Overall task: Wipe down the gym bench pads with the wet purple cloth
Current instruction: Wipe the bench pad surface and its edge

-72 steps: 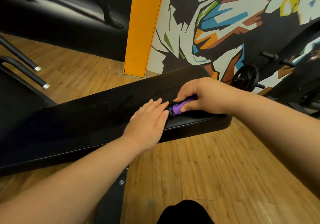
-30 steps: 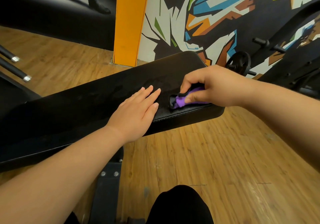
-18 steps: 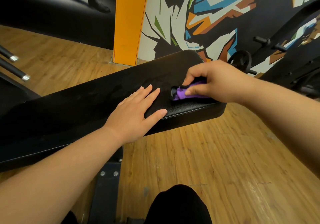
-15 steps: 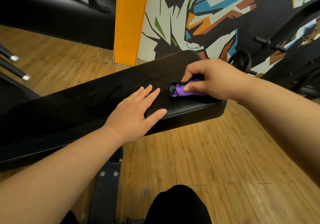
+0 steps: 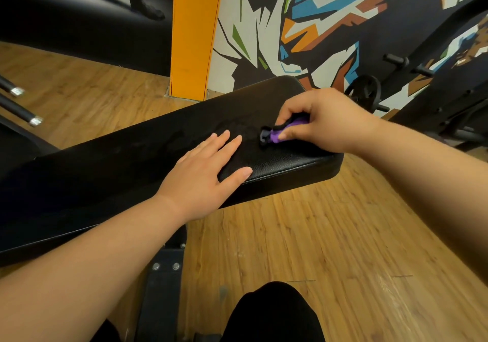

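Observation:
A long black bench pad [image 5: 126,162] runs from the lower left to the middle right. My right hand [image 5: 324,119] grips a bunched purple cloth [image 5: 284,131] with a black edge and holds it down on the pad near its right end. Most of the cloth is hidden under my fingers. My left hand [image 5: 206,175] lies flat on the pad just left of the cloth, fingers straight, thumb at the pad's front edge.
The bench's black metal frame [image 5: 161,283] with bolts stands under the pad. An orange pillar [image 5: 194,32] and a painted wall rise behind. A weight plate [image 5: 365,93] and dark machine frames sit at the right. Two black bars [image 5: 18,106] poke in from the left. My dark-clad knee [image 5: 272,312] shows at the bottom.
My right hand has slid the cloth a little away from the pad's front edge and slightly leftward. My left thumb has spread out to the pad's edge; that hand otherwise stays put.

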A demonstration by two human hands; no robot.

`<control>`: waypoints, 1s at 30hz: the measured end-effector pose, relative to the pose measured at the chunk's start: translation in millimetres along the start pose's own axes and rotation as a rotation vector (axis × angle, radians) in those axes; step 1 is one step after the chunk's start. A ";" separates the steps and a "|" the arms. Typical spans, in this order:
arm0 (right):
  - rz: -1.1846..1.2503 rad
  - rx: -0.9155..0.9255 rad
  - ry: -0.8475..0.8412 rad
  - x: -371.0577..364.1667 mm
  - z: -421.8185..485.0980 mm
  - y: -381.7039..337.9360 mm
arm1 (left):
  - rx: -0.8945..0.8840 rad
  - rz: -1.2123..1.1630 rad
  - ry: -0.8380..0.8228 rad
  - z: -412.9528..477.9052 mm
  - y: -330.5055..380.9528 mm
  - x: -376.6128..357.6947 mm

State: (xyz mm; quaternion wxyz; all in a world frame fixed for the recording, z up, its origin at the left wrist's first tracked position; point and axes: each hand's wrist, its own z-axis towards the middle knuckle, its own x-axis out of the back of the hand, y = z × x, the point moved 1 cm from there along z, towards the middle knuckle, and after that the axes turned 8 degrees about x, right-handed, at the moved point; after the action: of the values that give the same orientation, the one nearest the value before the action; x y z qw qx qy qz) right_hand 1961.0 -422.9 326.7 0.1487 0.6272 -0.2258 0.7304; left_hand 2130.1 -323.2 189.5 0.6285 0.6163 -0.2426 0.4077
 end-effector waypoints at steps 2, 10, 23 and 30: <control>0.005 0.056 -0.063 -7.5 -7.0 -9.3 | -0.001 0.004 0.007 -0.5 0.0 -0.4; -0.030 -0.046 0.020 4.9 2.0 4.1 | -0.005 -0.017 0.002 0.5 -1.1 0.1; -0.021 -0.009 -0.005 -5.3 -2.7 -6.8 | 0.006 0.002 -0.003 -1.7 0.6 0.6; -0.060 0.069 -0.019 -3.8 1.0 -6.4 | 0.006 0.005 -0.002 -1.3 1.3 0.8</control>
State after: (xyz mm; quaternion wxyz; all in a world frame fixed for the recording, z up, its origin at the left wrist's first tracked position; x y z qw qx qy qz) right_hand 1965.7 -417.6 324.0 0.1467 0.6452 -0.1831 0.7271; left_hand 2129.2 -321.8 190.8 0.6253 0.6180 -0.2436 0.4096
